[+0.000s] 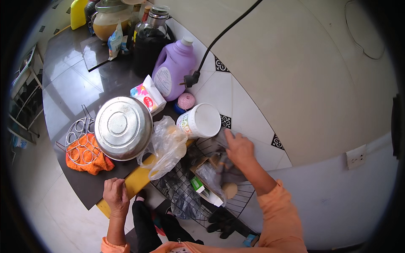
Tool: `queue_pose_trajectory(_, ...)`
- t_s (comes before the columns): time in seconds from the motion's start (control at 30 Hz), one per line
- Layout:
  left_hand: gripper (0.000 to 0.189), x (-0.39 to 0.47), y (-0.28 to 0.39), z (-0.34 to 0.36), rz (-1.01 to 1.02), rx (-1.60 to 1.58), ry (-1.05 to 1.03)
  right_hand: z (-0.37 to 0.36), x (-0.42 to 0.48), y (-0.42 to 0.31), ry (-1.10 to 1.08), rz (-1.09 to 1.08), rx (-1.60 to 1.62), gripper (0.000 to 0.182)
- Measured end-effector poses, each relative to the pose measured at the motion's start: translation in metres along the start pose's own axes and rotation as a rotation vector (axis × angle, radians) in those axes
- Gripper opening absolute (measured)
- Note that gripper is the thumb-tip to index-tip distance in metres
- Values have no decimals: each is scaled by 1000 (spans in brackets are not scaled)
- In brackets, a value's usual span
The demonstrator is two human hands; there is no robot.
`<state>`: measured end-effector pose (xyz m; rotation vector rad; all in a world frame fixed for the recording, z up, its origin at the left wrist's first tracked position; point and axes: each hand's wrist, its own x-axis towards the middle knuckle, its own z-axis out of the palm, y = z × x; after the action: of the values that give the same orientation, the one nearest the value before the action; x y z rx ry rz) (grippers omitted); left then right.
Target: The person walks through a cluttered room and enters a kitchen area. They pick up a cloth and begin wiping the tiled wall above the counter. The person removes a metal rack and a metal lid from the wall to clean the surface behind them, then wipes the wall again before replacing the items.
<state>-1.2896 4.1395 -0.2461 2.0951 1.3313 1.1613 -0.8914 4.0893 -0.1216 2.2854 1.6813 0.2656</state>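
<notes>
My right hand [239, 148] grips a grey cloth [229, 166] over a black wire rack [242, 197], beside a white lidded plastic tub [207, 120]. The cloth is partly blurred. Curled at the yellow edge [139, 179] of the dark table, my left hand [115, 194] shows nothing clearly held. Between the hands lie a clear plastic bag [167, 145] and an upturned metal basin [122, 126]. An orange cloth [87, 158] lies under a wire stand at the left. On the rack, an open cardboard box [202, 167] holds plastic wrapping and a green-and-white carton [197, 184].
A purple detergent jug [174, 69], a tissue pack [150, 95] and a ball of pink yarn [186, 101] stand near the wall. Above them hangs a black cable with a plug [191, 79]. Black gloves [221, 221] lie low by the rack. A dark glass-topped jug [150, 41] stands farther back.
</notes>
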Motion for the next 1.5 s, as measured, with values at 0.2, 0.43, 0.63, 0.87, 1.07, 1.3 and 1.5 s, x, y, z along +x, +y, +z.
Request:
queue_pose_trajectory(0.2,21,3,-11,10,80,117,43,69,14,-9,-128,3,3,33)
queue_pose_trajectory(0.43,21,6,-21,11,63,121,72,25,-75,47,-187,138,-104,36)
queue_pose_trajectory(0.63,20,9,-15,12,70,139,46,10,-12,18,221,-136,-97,49)
queue_pose_trajectory(0.87,19,9,-22,11,80,145,43,81,-74,25,-60,76,16,63)
queue_pose_trajectory(1.07,18,10,-17,15,79,138,44,61,-154,70,-254,337,215,62)
queue_pose_trajectory(1.3,16,2,-24,15,82,159,15,-49,-104,67,628,82,49,63)
queue_pose_trajectory(1.5,14,5,-20,15,110,178,17,39,-122,76,373,-22,-106,45)
